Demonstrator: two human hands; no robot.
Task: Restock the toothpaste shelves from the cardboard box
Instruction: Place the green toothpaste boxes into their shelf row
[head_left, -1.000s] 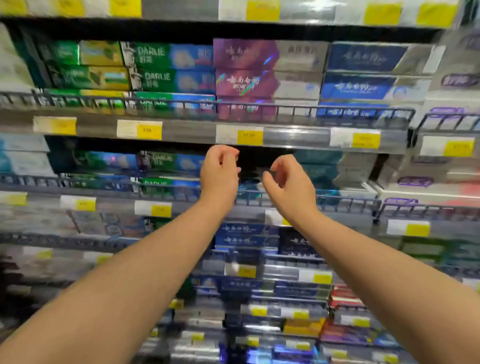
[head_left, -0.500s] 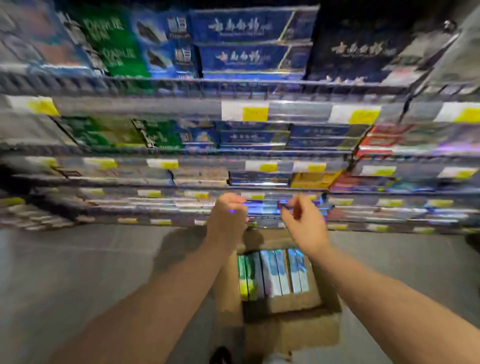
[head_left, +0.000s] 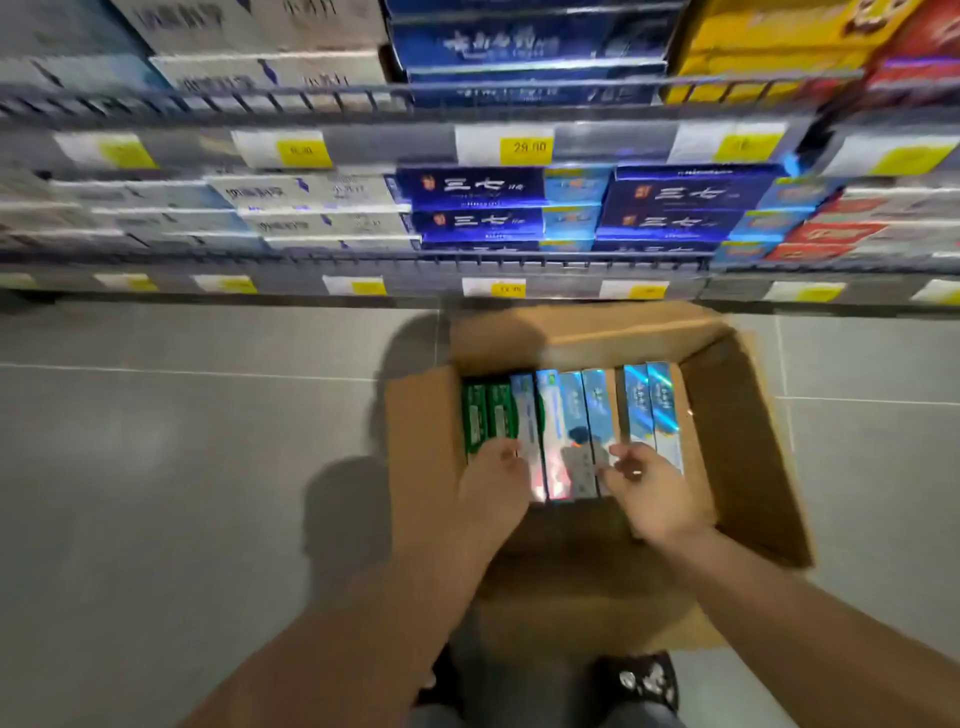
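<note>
Grey floor tiles (head_left: 182, 467) are lying under everything. Nearest, at six o'clock, both hands are reaching into the cardboard box (head_left: 737, 467): the left hand (head_left: 491, 486) is curling over the green cartons (head_left: 488, 415), the right hand (head_left: 649, 499) is half-open beside the blue cartons (head_left: 652, 410), seemingly gripping nothing yet. Packed upright, a carton could be snagging its neighbours or slipping out. Shelves (head_left: 467, 260) are waiting at twelve.
</note>
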